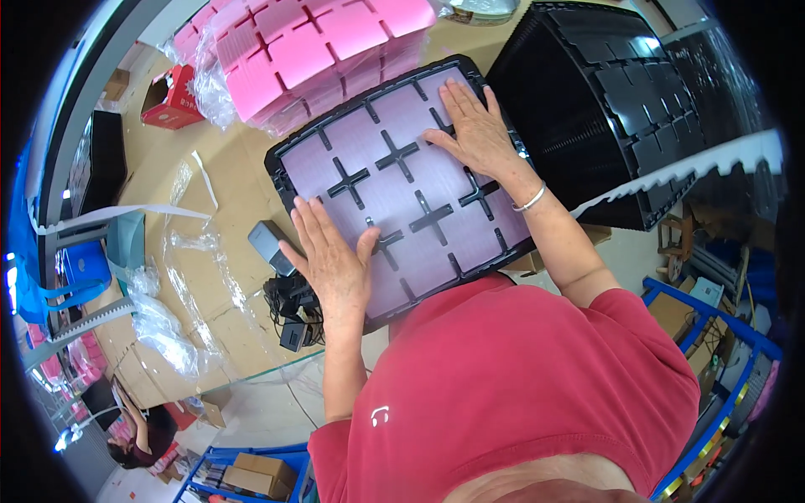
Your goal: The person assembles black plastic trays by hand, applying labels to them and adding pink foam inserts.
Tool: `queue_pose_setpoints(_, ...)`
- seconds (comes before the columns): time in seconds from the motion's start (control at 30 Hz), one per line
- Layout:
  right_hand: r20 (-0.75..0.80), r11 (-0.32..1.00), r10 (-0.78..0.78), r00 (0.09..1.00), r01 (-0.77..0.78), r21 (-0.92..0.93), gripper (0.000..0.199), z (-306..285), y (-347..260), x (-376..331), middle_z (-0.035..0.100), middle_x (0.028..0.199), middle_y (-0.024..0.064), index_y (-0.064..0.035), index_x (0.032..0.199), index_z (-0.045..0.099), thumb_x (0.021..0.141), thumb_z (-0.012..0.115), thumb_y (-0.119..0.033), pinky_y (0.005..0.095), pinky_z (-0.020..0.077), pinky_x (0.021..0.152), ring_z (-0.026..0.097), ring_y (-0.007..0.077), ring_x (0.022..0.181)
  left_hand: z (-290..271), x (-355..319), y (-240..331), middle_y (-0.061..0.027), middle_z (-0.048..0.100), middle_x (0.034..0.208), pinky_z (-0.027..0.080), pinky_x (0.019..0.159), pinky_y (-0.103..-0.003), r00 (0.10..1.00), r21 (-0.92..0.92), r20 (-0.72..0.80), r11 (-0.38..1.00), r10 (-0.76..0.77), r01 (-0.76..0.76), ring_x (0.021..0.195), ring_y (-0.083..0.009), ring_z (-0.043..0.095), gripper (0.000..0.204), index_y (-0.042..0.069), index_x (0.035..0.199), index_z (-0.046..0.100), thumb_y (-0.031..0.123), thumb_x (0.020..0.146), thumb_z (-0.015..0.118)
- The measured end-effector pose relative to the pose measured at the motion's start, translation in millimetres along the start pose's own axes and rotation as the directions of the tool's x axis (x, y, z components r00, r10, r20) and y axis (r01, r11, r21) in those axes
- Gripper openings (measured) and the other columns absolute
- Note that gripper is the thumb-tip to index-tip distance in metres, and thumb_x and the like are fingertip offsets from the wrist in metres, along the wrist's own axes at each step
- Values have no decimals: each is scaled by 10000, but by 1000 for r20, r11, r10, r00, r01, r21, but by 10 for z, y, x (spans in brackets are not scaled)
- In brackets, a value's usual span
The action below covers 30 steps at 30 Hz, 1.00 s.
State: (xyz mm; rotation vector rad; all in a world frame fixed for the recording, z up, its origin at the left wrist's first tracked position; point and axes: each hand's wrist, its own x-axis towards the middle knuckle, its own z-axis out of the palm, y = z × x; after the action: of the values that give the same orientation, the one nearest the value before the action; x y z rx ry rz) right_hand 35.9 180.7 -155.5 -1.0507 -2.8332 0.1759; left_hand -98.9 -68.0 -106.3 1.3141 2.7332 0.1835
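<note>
A black plastic tray (281, 186) with cross-shaped ribs lies in front of me, close against my red shirt. Inside it rests a pale pink sheet (381, 191), and the black crosses show through its slots. My left hand (331, 260) lies flat on the sheet near the tray's left edge, fingers spread. Toward the far right corner, my right hand (476, 132) is also laid flat on the sheet with its thumb stretched out to the left. Neither hand grips anything. A light bracelet (530, 198) circles my right wrist.
Beyond the tray stands a stack of bright pink slotted sheets (293, 63), partly wrapped in film. Stacked black trays (549, 109) are at right. Left are a red box (173, 99), a grey device (272, 243), black cables (293, 298) and plastic film (163, 323). Another person (138, 427) is at lower left.
</note>
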Motion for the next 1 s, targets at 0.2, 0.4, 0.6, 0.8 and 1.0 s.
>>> queue_pose_setpoints(0.2, 8, 999, -13, 1000, 13, -35, 843, -14, -21, 42, 294, 1537, 166, 2, 1467, 316, 923, 401, -636, 467, 70, 1179, 227, 251, 1448, 271, 603, -73, -203, 288, 1527, 50, 1149, -570, 989, -118, -122, 989, 79, -93, 1439, -313, 233, 822, -19, 1457, 304, 523, 890, 554)
queue_pose_setpoints(0.4, -13, 1000, 5, 1000, -5, -8, 863, 9, -5, 26, 311, 1527, 171, -2, 1459, 336, 919, 358, -675, 469, 71, 1179, 241, 249, 1443, 387, 827, -150, -172, 327, 1517, 28, 1154, -565, 992, -51, -90, 994, 88, -92, 1427, -278, 271, 833, -16, 1435, 362, 618, 902, 453)
queue_pose_setpoints(0.6, -82, 991, 88, 993, -96, -92, 839, 19, -18, 82, 338, 1518, 149, -10, 1460, 339, 929, 346, -660, 502, 70, 1176, 260, 240, 1435, 387, 824, -170, -155, 330, 1519, -12, 1139, -595, 994, 189, -107, 982, -10, 30, 1451, -307, 189, 919, -4, 1448, 347, 718, 881, 349)
queue_pose_setpoints(0.8, -93, 970, 101, 991, -119, -213, 834, -97, -23, 101, 306, 1534, 140, -6, 1425, 408, 926, 334, -671, 500, 66, 1174, 195, 268, 1450, 331, 877, -270, -175, 338, 1505, -22, 1128, -614, 994, 238, -111, 971, -6, 33, 1452, -375, 129, 901, 12, 1430, 393, 722, 875, 361)
queue_pose_setpoints(1.0, -115, 993, 107, 988, -112, -43, 727, 30, 126, 68, 202, 1575, 127, -108, 1457, 397, 949, 350, -627, 496, 56, 1174, 109, 271, 1471, 391, 889, -362, -146, 196, 1572, 5, 1135, -610, 991, 158, -137, 987, 12, 10, 1464, -361, 86, 731, 171, 1466, 380, 658, 919, 368)
